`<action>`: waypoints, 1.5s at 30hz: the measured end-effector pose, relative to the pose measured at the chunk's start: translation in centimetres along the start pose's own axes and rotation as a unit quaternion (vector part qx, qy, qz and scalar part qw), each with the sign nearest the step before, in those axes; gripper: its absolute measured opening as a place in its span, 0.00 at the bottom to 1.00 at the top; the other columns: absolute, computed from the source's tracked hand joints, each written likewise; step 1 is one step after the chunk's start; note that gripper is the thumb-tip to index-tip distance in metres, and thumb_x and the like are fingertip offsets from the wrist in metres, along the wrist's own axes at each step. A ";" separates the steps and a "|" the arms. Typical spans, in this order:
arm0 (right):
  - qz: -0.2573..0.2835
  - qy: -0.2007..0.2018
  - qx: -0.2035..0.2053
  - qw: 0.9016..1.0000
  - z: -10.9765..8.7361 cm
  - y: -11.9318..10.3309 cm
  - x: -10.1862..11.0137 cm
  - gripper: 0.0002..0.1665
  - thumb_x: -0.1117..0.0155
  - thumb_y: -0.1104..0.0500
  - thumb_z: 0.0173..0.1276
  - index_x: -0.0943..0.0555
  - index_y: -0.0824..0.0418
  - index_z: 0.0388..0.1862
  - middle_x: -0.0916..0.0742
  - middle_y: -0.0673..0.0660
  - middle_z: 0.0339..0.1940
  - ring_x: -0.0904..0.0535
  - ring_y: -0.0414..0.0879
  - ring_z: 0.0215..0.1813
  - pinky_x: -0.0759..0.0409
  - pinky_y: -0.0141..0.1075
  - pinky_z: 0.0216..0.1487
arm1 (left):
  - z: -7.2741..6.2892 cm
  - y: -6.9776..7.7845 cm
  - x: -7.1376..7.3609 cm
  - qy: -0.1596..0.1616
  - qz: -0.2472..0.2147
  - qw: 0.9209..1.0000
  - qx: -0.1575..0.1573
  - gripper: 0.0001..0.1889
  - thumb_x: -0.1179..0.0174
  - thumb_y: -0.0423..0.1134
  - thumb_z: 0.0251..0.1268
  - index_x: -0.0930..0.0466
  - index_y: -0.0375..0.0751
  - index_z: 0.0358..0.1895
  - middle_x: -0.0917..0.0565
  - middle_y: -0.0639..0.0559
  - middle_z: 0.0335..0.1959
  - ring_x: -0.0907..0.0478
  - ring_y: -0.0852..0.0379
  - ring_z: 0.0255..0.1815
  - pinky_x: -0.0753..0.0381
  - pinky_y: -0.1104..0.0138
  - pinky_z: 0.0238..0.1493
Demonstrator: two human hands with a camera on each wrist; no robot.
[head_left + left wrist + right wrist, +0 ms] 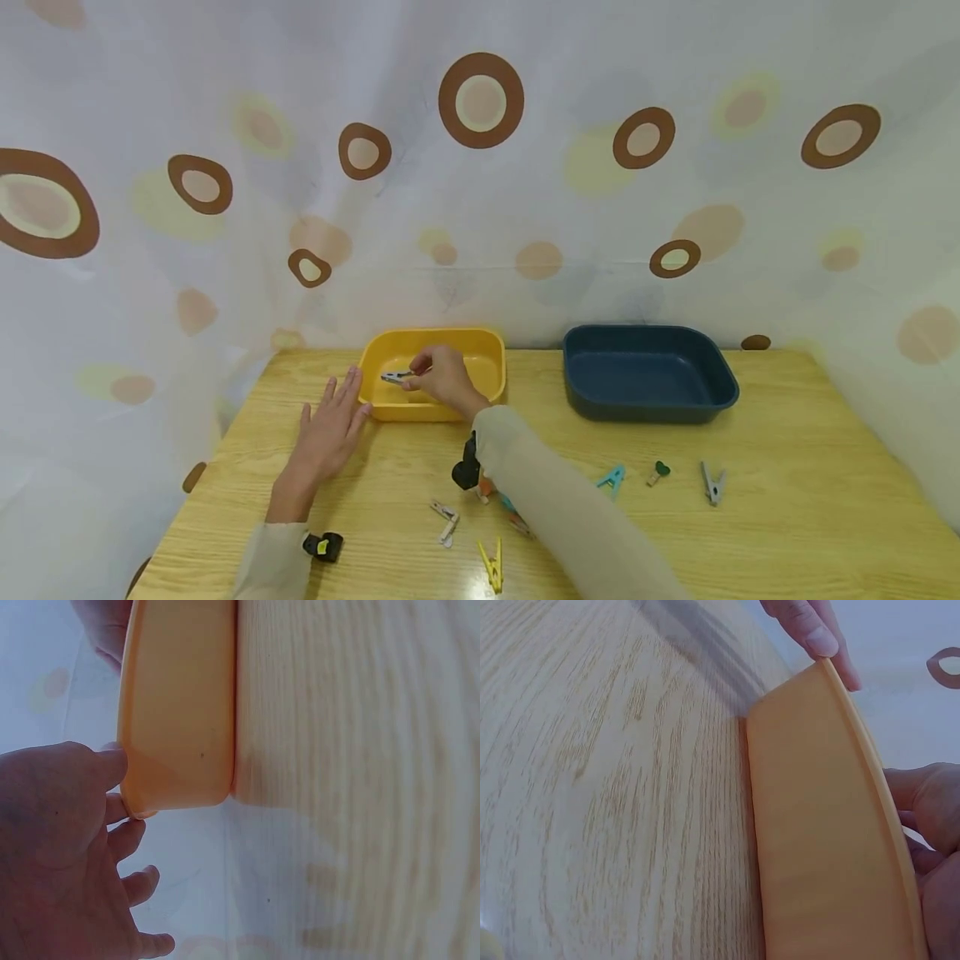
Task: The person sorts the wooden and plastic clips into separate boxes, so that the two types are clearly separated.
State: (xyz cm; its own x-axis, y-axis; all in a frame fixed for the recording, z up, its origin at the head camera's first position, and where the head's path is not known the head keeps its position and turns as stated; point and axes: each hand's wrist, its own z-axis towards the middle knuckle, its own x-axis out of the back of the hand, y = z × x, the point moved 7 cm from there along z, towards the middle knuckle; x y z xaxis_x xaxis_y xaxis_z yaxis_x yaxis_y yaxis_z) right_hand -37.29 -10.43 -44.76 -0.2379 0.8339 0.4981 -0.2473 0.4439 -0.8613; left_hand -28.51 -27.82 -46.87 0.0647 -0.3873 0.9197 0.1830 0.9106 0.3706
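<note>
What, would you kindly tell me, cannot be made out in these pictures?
Head view: most of the teal item, covered by the right sleeve.
Right wrist view: the gray clip in the right hand, hidden behind the yellow bin.
Left wrist view: most of that hand, cut off by the top edge.

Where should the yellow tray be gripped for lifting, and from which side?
Probably by the rim of the yellow tray at its two short ends, one hand from each side: a thin lip edges the rim, and the patterned backdrop stands close behind the far long side.
</note>
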 end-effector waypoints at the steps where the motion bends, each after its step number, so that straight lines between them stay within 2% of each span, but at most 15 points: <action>1: -0.002 0.000 -0.002 1.000 0.0 0.1 -0.1 0.14 0.19 0.64 0.59 0.13 0.66 0.42 0.13 0.56 0.38 0.16 0.47 0.41 0.16 0.35 0.41 | 0.0 0.0 0.0 0.002 0.001 1.000 0.000 0.33 0.64 0.52 0.87 0.56 0.38 0.84 0.53 0.43 0.85 0.57 0.32 0.82 0.58 0.23 0.68; 9: -0.007 -0.004 -0.008 1.000 0.0 0.2 -0.6 0.14 0.19 0.64 0.59 0.12 0.66 0.42 0.13 0.55 0.37 0.18 0.47 0.40 0.17 0.36 0.42 | -0.2 -0.1 0.3 0.002 0.006 1.000 0.003 0.34 0.63 0.51 0.87 0.57 0.38 0.84 0.53 0.42 0.84 0.58 0.32 0.82 0.58 0.23 0.68; 16: -0.026 -0.026 -0.015 0.999 -0.1 0.8 -0.8 0.18 0.21 0.64 0.61 0.13 0.68 0.49 0.13 0.58 0.43 0.19 0.49 0.45 0.18 0.40 0.49 | -0.2 0.3 -0.1 0.003 0.001 1.000 -0.002 0.34 0.64 0.53 0.87 0.57 0.39 0.84 0.52 0.43 0.84 0.58 0.33 0.83 0.57 0.23 0.68; 21: -0.023 -0.024 -0.015 0.999 -0.2 0.9 -0.3 0.17 0.23 0.64 0.64 0.14 0.68 0.50 0.13 0.59 0.45 0.19 0.51 0.47 0.18 0.42 0.51 | 0.0 0.5 -0.3 0.007 0.001 1.000 -0.004 0.33 0.64 0.53 0.87 0.56 0.40 0.84 0.52 0.44 0.85 0.57 0.33 0.83 0.57 0.23 0.68; 28: -0.008 -0.024 0.012 1.000 -0.5 0.4 0.3 0.16 0.26 0.63 0.68 0.15 0.69 0.51 0.13 0.60 0.47 0.18 0.53 0.49 0.17 0.43 0.53 | 0.0 0.4 -0.2 0.003 -0.002 1.000 -0.002 0.33 0.64 0.52 0.87 0.57 0.40 0.84 0.53 0.44 0.85 0.58 0.32 0.82 0.58 0.23 0.68; 36: 0.014 -0.021 0.047 0.999 -2.0 0.0 1.9 0.18 0.28 0.59 0.71 0.16 0.68 0.55 0.13 0.59 0.47 0.16 0.53 0.48 0.16 0.42 0.52 | -0.3 0.0 -0.3 0.005 -0.002 1.000 0.000 0.33 0.65 0.53 0.87 0.57 0.40 0.84 0.53 0.43 0.85 0.58 0.32 0.82 0.58 0.22 0.67; 45: -0.006 0.003 0.089 0.996 -4.4 -0.8 4.1 0.14 0.37 0.56 0.78 0.15 0.62 0.54 0.11 0.55 0.49 0.16 0.50 0.49 0.16 0.41 0.50 | -0.3 0.2 -0.2 -0.003 -0.009 1.000 -0.003 0.34 0.65 0.53 0.87 0.57 0.40 0.84 0.54 0.44 0.85 0.60 0.32 0.83 0.60 0.23 0.68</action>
State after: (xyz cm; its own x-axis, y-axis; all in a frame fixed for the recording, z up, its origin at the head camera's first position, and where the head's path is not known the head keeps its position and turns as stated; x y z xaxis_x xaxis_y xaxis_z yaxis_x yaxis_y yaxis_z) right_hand -33.93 -5.95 -42.50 -0.2278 0.8310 0.5075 -0.4135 0.3893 -0.8231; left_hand -28.24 -27.60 -46.99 0.0553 -0.4019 0.9140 0.1894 0.9030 0.3856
